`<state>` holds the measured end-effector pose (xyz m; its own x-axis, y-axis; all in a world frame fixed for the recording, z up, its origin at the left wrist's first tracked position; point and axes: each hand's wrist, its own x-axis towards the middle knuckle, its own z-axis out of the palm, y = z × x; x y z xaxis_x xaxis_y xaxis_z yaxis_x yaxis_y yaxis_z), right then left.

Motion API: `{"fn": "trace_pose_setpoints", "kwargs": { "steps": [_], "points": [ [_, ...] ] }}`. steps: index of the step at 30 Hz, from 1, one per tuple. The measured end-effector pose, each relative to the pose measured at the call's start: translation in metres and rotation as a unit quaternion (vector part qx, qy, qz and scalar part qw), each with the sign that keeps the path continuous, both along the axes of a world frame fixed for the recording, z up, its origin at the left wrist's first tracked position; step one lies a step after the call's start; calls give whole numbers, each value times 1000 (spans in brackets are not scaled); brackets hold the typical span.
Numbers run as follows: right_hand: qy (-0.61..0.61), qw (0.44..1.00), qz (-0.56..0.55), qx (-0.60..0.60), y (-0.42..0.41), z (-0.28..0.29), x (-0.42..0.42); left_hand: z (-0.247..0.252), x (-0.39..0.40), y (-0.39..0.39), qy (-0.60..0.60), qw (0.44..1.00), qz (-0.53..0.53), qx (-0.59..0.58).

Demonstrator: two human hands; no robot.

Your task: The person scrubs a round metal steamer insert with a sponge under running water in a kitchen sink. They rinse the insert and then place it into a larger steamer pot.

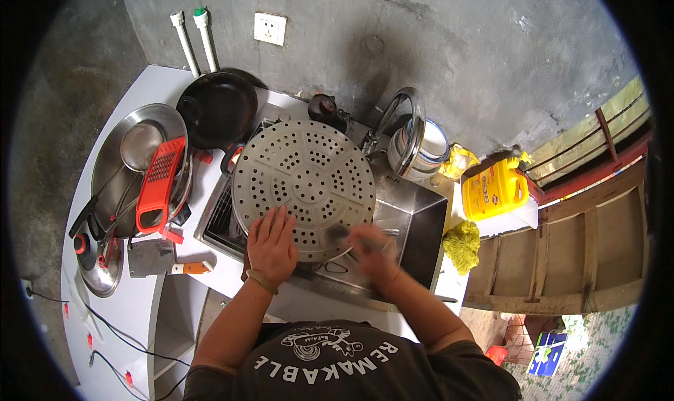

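A round, perforated metal steamer plate [310, 185] lies over the left part of the stainless steel sink [421, 216]. My left hand [271, 243] rests on its lower left edge, fingers spread flat against the metal. At the plate's lower right edge is my right hand [375, 251], blurred by motion, fingers curled around something dark and blurred that I cannot identify. Behind the sink the chrome faucet [413, 132] arches over its back edge. Some metal items, partly hidden, lie in the basin beside my right hand.
Left are a black frying pan [218, 108], a large metal pan [113, 174] with ladles, a red grater [160, 182] and a cleaver [152, 259]. Right stand stacked bowls [421, 148], a yellow jug [489, 190] and a yellow-green cloth [462, 247]. The wall rises behind the counter.
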<state>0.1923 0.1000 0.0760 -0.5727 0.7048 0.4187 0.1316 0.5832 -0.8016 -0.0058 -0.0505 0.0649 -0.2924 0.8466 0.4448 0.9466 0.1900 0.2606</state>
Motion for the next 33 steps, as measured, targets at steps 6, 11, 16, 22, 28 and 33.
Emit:
{"fn": "trace_pose_setpoints", "kwargs": {
  "steps": [6,11,16,22,28,33],
  "points": [
    [-63,994,-84,-32,23,3,11,-3,1,3,3,1000,3,10],
    [-35,997,-61,-34,25,-4,17,2,3,0,-12,1000,-3,-3],
    [-17,998,21,60,3,-4,17,-1,2,2,1,1000,-4,21],
    [-10,994,50,97,-10,14,9,-1,0,1,-9,1000,3,6],
    [9,991,121,56,-56,25,0,-6,0,2,-9,1000,6,5],
    [-22,999,11,42,-13,8,11,4,-4,-3,-42,999,-9,18]
  ]
}}
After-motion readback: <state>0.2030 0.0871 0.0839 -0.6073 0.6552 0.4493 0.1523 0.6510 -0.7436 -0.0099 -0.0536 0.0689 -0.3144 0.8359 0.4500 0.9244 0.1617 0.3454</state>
